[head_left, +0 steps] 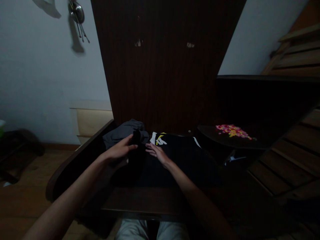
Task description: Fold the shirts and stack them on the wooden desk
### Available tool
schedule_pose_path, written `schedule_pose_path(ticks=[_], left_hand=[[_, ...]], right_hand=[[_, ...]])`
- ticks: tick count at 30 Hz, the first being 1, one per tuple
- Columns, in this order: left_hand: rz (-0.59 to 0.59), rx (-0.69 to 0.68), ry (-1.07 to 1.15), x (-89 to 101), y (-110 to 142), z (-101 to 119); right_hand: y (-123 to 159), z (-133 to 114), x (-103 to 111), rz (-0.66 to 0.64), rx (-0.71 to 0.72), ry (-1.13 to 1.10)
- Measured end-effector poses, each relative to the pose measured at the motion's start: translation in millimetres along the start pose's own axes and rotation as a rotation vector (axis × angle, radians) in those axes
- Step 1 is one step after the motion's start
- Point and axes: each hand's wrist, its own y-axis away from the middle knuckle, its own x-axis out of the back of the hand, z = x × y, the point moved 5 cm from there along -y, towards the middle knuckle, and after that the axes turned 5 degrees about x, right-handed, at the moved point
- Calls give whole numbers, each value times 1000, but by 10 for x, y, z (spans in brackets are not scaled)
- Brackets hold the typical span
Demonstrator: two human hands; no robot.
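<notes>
A black garment (185, 163) with white and yellow marks near its far left corner lies spread on the dark wooden desk. My left hand (120, 149) is at its left side, with thumb and fingers closed around a raised dark fold of it; the dim light hides the fingertips. A small pale patch shows beneath that hand. My right hand (158, 152) rests on or just above the garment beside the white marks, fingers stretched out and holding nothing. Behind my left hand sits a crumpled grey cloth (122, 131).
A tall dark panel (165, 73) rises behind the desk (140, 200). At right, a curved shelf (210, 133) carries a cluster of pink and yellow bits (233, 131). A raised side board (77, 160) borders the left. A wall lamp (77, 13) hangs at upper left; wooden slats (297, 56) stand at far right.
</notes>
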Motion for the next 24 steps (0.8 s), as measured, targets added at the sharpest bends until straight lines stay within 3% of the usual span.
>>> schedule_pose_path(ticks=[2, 4, 8, 12, 15, 18, 21, 24], left_hand=[[-249, 23, 273, -368, -43, 226], [-400, 30, 488, -694, -91, 457], [-490, 55, 761, -1246, -252, 823], [-539, 60, 966, -1706, -324, 1051], [-470, -136, 798, -1853, -180, 1129], [-385, -387, 365, -1870, 138, 1076], [-445, -487, -7, -1897, 445, 838], [-471, -527, -252, -1893, 624, 537]], right_hand=[[115, -142, 53, -46, -32, -237], [239, -279, 150, -81, -48, -348], [438, -452, 535, 22, 11, -370], [627, -398, 1062, 227, -14, -259], [813, -229, 1463, 349, -86, -183], [1020, 17, 1804, 406, -173, -80], [1202, 292, 2040, 425, -266, 34], [1317, 516, 2136, 410, -330, 43]])
